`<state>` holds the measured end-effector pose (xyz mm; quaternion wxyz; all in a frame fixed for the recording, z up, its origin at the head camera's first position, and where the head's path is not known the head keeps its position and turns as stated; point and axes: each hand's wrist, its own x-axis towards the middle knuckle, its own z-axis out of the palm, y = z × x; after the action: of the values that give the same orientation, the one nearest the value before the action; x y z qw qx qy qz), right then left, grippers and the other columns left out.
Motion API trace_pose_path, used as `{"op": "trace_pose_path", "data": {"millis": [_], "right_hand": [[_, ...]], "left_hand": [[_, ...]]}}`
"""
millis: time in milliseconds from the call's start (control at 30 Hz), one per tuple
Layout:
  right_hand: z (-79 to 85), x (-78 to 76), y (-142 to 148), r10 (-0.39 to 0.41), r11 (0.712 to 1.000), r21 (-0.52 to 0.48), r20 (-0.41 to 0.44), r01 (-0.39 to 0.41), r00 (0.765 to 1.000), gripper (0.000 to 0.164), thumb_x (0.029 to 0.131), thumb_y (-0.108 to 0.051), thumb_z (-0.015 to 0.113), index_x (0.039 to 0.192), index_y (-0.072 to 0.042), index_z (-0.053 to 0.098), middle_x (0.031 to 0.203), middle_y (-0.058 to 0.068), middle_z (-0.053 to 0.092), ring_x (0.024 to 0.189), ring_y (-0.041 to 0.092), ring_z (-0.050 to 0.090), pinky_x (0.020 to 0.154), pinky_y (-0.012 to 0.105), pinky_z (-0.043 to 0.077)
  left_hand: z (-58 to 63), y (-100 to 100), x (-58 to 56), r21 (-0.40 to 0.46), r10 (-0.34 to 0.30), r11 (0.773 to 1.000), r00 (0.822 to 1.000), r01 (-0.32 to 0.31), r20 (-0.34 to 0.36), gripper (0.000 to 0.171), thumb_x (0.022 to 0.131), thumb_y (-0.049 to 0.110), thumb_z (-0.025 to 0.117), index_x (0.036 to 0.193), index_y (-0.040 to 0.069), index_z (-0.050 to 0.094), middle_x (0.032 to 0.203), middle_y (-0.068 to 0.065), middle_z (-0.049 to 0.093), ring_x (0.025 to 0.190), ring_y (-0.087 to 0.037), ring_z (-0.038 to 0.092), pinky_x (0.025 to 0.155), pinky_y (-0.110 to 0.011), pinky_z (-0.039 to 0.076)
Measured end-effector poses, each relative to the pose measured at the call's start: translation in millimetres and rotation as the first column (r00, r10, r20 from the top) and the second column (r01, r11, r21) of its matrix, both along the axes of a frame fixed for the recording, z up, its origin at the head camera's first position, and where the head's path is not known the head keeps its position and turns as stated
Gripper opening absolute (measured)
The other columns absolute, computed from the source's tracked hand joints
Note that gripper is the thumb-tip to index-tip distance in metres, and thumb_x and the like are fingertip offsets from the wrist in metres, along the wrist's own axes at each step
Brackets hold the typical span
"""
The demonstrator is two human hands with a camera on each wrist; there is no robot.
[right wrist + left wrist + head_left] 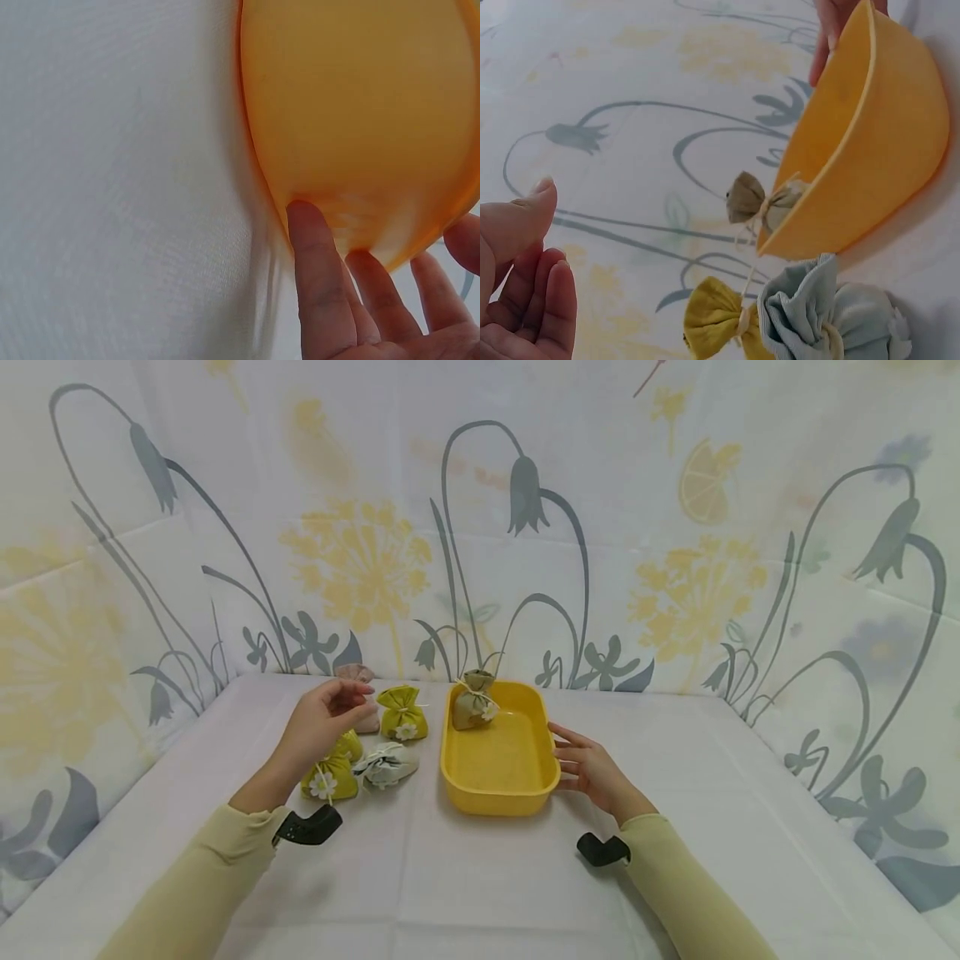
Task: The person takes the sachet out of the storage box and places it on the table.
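A yellow tub (498,760) stands on the table with an olive-grey cloth sachet (474,706) upright in its far left corner. At the tub's right side, my right hand (594,770) touches the outer wall with its extended fingers (322,277). My left hand (324,718) hovers over the sachets left of the tub, fingers loosely bent and nothing between them in the left wrist view. Close to it are a yellow-green sachet (402,714), a pale blue-grey sachet (386,764) lying on its side, and another yellow-green sachet (330,777). A pinkish sachet (367,721) is partly hidden behind the left hand.
White cloth (450,877) covers the table. Behind it hangs a flower-printed curtain (480,527) that also runs along both sides. Each wrist carries a black camera mount (309,827).
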<state>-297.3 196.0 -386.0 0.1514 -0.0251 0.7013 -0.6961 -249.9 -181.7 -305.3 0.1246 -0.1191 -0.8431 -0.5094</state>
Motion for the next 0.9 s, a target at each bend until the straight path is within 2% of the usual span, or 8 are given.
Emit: {"op": "trace_pose_path", "data": {"millis": [233,367,567,700,800,900], "right_hand": [[1.4,0.0,2,0.001,1.0,0.005,0.0,-0.001,1.0,0.055,0.093,-0.01,0.047,0.146,-0.015,0.032,0.144,0.02,0.033,0.108,0.032,0.055,0.084,0.045,0.049],[2.6,0.4,1,0.005,1.0,-0.005,0.001,-0.005,1.0,0.055,0.093,-0.01,0.047,0.146,-0.014,0.032,0.144,0.021,0.034,0.106,0.032,0.056,0.084,0.045,0.049],[3.1,0.5,1,0.016,1.0,-0.008,0.0,-0.016,1.0,0.055,0.094,-0.011,0.048,0.146,-0.014,0.032,0.144,0.02,0.033,0.107,0.032,0.055,0.084,0.044,0.049],[3.2,0.5,0,0.015,1.0,-0.006,-0.001,-0.015,1.0,0.055,0.093,-0.011,0.048,0.146,-0.014,0.032,0.144,0.02,0.034,0.107,0.032,0.056,0.084,0.044,0.049],[2.9,0.3,0,0.012,1.0,-0.01,0.003,-0.012,1.0,0.055,0.093,-0.01,0.048,0.146,-0.014,0.032,0.144,0.02,0.034,0.107,0.032,0.055,0.084,0.044,0.049],[2.0,-0.1,0,0.013,1.0,-0.021,0.008,-0.013,1.0,0.054,0.094,-0.01,0.047,0.146,-0.014,0.032,0.143,0.02,0.034,0.108,0.033,0.055,0.084,0.044,0.049]], "left_hand": [[1.2,18,-10.5,0.053,-0.055,0.997,0.998,0.054,0.018,0.034,0.089,0.021,0.066,0.115,0.001,0.058,0.101,-0.01,0.055,0.091,-0.022,0.056,0.075,-0.026,0.048],[2.2,27,-16.1,0.061,-0.061,0.996,0.997,0.058,0.045,0.036,0.089,0.023,0.066,0.117,0.003,0.058,0.102,-0.01,0.055,0.092,-0.022,0.055,0.075,-0.028,0.049],[1.5,40,-23.9,0.081,-0.091,0.993,0.996,0.091,0.001,0.03,0.089,0.02,0.065,0.114,0.004,0.059,0.101,-0.01,0.057,0.091,-0.021,0.056,0.076,-0.024,0.048],[-0.3,48,-31.6,0.115,-0.124,0.986,0.992,0.124,-0.006,0.03,0.09,0.019,0.064,0.114,0.002,0.058,0.104,-0.011,0.058,0.093,-0.022,0.056,0.08,-0.029,0.049],[-1.0,55,-38.3,0.128,-0.133,0.983,0.991,0.131,0.006,0.031,0.09,0.02,0.064,0.115,0.004,0.058,0.105,-0.011,0.058,0.095,-0.022,0.056,0.083,-0.033,0.048],[-1.9,63,-45.4,0.105,-0.119,0.988,0.993,0.116,0.023,0.032,0.09,0.023,0.064,0.116,0.006,0.058,0.105,-0.008,0.058,0.097,-0.021,0.056,0.084,-0.033,0.048]]}}
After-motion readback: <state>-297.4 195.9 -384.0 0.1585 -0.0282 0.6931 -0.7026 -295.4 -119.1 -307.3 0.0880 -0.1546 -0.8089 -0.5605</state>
